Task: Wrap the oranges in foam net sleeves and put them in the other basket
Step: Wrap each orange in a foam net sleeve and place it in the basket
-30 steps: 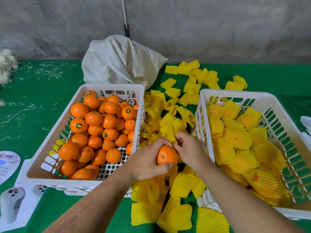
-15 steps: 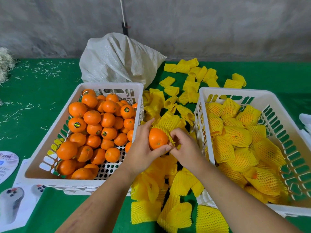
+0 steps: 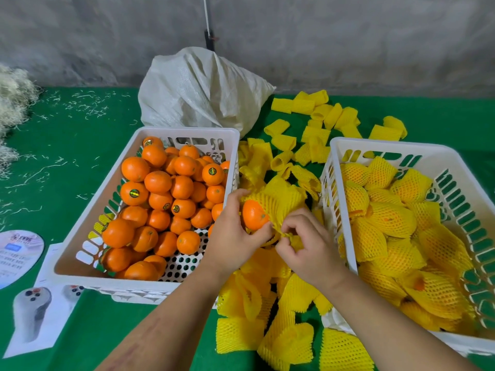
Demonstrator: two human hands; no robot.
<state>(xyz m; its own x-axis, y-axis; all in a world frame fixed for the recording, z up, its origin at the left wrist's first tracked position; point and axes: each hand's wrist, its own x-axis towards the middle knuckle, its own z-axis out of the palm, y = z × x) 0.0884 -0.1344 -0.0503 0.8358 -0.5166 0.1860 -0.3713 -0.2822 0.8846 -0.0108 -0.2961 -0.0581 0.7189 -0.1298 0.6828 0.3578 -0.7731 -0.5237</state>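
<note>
Pinching the near edge of a foam net sleeve [image 3: 278, 202] with curled right hand [image 3: 308, 250] fingers, left hand [image 3: 233, 236] cupping the half-covered orange [image 3: 253, 214] inside. Working over loose sleeves [image 3: 267, 330], in the narrow gap between left basket [image 3: 88, 231] of bare oranges and right basket [image 3: 334, 156] of wrapped ones. Forearms converging from below. White sack [image 3: 198, 89] beyond.

White plastic baskets [image 3: 332, 145], yellow foam net sleeves [image 3: 238, 334], seemingly woven sack [image 3: 198, 89].
</note>
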